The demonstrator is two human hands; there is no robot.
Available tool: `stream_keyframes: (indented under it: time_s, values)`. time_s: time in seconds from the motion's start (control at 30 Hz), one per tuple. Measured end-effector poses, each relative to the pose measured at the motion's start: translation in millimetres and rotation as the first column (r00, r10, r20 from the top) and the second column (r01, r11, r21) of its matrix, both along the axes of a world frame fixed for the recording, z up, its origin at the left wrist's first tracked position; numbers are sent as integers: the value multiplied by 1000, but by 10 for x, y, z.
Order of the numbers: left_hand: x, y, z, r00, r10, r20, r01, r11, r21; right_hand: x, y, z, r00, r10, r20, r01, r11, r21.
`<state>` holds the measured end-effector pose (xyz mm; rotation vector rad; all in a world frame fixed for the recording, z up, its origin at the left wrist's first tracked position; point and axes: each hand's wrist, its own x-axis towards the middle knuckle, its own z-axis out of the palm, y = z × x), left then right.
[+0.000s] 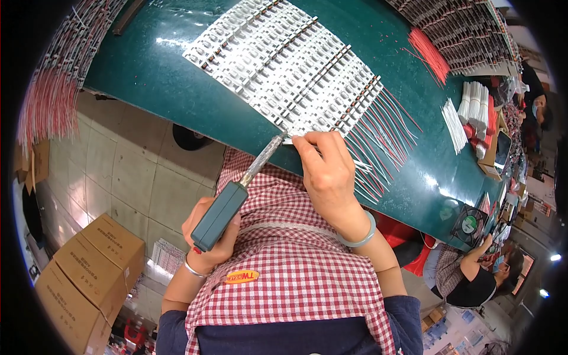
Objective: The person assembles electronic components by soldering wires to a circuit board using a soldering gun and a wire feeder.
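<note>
My left hand (208, 232) is wrapped round the dark green body of a soldering gun (220, 216). Its metal shaft slants up and right, and the tip is at the near corner of a large panel of white circuit boards (260, 53). Right beside that tip, my right hand (328, 168) has thumb and forefinger pinched at the panel's near edge. What lies between these fingers is hidden. Rows of dark and orange parts cross the panel. Red, white and dark wires (384, 139) fan out from its right side over the green table (160, 97).
Loose red wires (429, 56) and white wires (454, 127) lie at the right, near bundled white wires (473, 106). Stacked wired boards (50, 77) stand far left. A small fan (469, 225) sits on the right edge. Cartons (97, 272) stand lower left; a co-worker (473, 275) sits lower right.
</note>
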<state>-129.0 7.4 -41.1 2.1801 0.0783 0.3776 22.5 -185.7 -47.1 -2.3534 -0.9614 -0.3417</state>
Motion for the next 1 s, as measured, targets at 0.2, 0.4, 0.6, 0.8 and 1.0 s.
stream_keyframes:
  time_s: [0.2, 0.4, 0.6, 0.8, 1.0]
  values:
    - [-123, 21, -71, 999, 40, -30, -42, 997, -65, -1, 9, 4, 1000, -10, 5, 10, 1000, -7]
    - [-147, 14, -124, 998, 36, -50, -41, 993, -113, 6, 17, 22, 1000, -17, 9, 17, 999, 30]
    - [-167, 17, -189, 997, 28, -76, -39, 990, -137, 72, 3, 11, 996, -79, 34, 76, 995, 70]
    - [23, -30, -34, 999, 14, -31, -16, 998, -63, 82, 9, -11, 996, -91, 25, 90, 994, 59]
    - [118, -55, 9, 1000, 5, 0, -5, 999, -44, 87, 10, -4, 996, -90, 12, 89, 995, 36]
